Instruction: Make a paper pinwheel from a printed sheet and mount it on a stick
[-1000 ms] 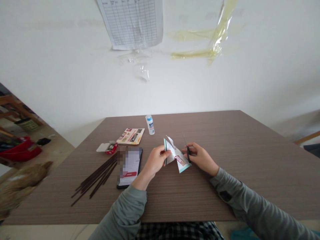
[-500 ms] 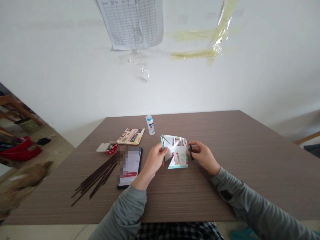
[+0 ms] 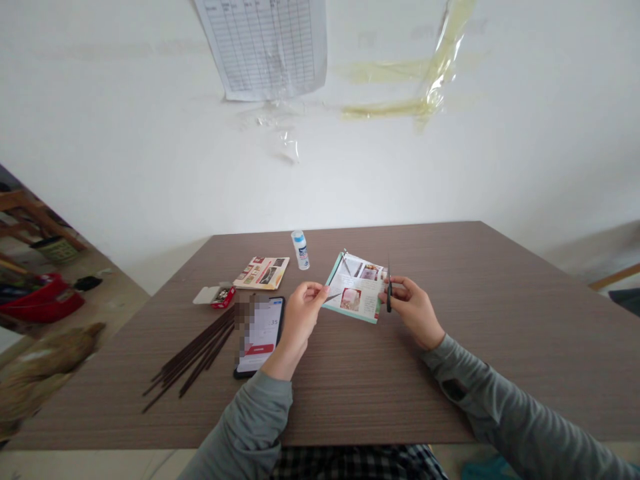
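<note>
A printed sheet of paper with small pictures and a green border is held above the table between my two hands. Slits run inward from its upper left corner and from its left side. My left hand pinches the left edge, thumb and fingers closed. In my right hand are black-handled scissors, their blades pointing up and away beside the sheet. The right fingertips also touch the sheet's right edge; how firmly they grip it I cannot tell.
Left of the hands lie a phone, several thin dark brown sticks, an open small red box and a folded printed paper. A white bottle with a blue label stands at the back. A white wall borders the table.
The sheet has turned, its lower left part now lying flatter and the green border running along the bottom. The scissors have swung upright, and my right hand has shifted slightly right.
</note>
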A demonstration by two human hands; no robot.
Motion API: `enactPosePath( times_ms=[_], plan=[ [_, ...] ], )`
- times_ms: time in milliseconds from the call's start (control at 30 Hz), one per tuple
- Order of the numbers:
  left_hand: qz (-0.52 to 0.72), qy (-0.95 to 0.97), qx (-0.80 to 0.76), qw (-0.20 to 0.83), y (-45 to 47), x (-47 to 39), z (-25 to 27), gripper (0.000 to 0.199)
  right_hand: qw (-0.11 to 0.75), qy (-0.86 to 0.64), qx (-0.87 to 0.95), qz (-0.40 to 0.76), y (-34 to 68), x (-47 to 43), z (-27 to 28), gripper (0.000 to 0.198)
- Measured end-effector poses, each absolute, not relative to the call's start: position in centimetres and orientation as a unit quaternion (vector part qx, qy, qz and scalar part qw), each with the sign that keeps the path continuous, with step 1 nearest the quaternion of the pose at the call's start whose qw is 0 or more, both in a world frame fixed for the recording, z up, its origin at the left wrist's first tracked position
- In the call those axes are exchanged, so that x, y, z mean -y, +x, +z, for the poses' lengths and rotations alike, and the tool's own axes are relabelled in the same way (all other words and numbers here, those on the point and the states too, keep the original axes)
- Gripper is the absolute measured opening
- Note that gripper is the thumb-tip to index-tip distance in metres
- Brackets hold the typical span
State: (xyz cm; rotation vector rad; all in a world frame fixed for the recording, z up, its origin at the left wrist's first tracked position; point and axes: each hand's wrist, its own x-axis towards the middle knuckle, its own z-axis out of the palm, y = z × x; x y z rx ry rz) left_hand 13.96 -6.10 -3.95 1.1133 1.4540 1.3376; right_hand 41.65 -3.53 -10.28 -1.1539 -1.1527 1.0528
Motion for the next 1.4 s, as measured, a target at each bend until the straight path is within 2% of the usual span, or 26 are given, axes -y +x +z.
enactPosePath(
  times_ms=[233,367,467,867,1167,1400],
  plan=[
    [0.479,0.419,-0.601,0.484,14.8,6.7,-4.0,0.061,0.609,-0.493,0.451,0.427,41.2,3.8,-10.0,0.063],
    [0.442,0.443,-0.560,0.543,15.5,7.1,-4.7,0.040,0.630,-0.486,0.433,0.424,40.9,4.0,-10.0,0.063],
    [0.445,0.439,-0.542,0.561,16.1,7.1,-5.1,0.035,0.629,-0.477,0.445,0.422,40.6,4.1,-10.0,0.062],
    [0.523,0.403,-0.517,0.544,16.3,6.9,-4.3,0.029,0.652,-0.467,0.399,0.445,38.9,5.0,-9.1,0.062],
    [0.495,0.449,-0.482,0.567,16.5,7.2,-4.5,0.048,0.663,-0.462,0.381,0.449,38.7,5.0,-9.1,0.065],
    [0.511,0.449,-0.511,0.526,16.8,6.6,-5.3,0.032,0.648,-0.453,0.398,0.465,38.2,5.3,-8.9,0.070]
  ],
)
